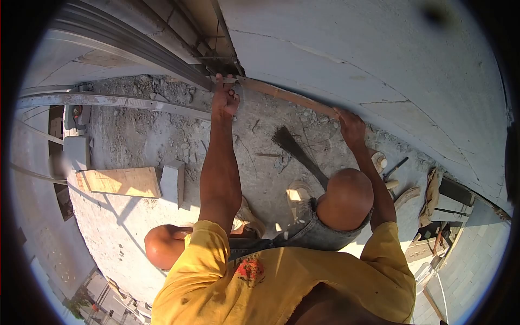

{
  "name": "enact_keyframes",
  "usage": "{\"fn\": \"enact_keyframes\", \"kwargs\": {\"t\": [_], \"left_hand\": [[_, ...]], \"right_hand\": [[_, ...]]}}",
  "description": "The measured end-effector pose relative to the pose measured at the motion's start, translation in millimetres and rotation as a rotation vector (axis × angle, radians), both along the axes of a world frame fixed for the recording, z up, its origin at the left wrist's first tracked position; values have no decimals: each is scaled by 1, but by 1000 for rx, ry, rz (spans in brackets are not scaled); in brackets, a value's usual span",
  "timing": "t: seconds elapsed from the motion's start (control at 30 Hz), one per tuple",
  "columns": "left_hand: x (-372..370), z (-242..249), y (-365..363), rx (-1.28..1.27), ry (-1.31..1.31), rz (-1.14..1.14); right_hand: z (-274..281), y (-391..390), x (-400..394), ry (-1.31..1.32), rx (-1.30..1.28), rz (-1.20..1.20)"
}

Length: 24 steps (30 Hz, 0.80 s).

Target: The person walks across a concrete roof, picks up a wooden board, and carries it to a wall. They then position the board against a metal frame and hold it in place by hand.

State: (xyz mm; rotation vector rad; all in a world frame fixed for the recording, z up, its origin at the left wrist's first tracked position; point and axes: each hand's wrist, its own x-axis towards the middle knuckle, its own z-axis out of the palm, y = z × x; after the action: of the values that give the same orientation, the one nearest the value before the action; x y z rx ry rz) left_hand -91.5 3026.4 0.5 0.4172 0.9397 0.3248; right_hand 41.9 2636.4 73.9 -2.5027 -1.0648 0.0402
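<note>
A long, narrow wooden strip (290,97) lies along the foot of the grey wall (346,59), spanning the space between my two hands. My left hand (225,100) is at its far left end, by the wall's corner, with some fingers reaching over the strip and others curled. Fingers of my right hand (351,127) wrap round the strip's right end; the thumb is mostly hidden. Between my knees and the wall, a dark brush-like bundle of bristles (295,149) lies on the dusty floor, its near end hidden by my right knee.
Metal rails (130,46) rise at the upper left, and a long metal bar (119,101) crosses below them. A plywood piece (122,182) and a pale block (173,183) sit left of me. Rubble (157,92) covers the floor. A white container (379,160) stands by my right forearm.
</note>
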Motion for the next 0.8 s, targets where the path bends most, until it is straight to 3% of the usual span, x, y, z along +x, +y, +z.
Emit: {"fn": "enact_keyframes", "kwargs": {"t": [0.47, 0.67, 0.8], "left_hand": [[0, -20, 2, 97, 172, 33], [-3, 7, -13, 210, 242, 59], [-3, -11, -36, 330, 213, 47]], "right_hand": [[-23, 22, -1, -113, -10, 59], [-35, 34, -2, -146, 19, 14], [-42, 30, -7, -187, 37, 8]]}}
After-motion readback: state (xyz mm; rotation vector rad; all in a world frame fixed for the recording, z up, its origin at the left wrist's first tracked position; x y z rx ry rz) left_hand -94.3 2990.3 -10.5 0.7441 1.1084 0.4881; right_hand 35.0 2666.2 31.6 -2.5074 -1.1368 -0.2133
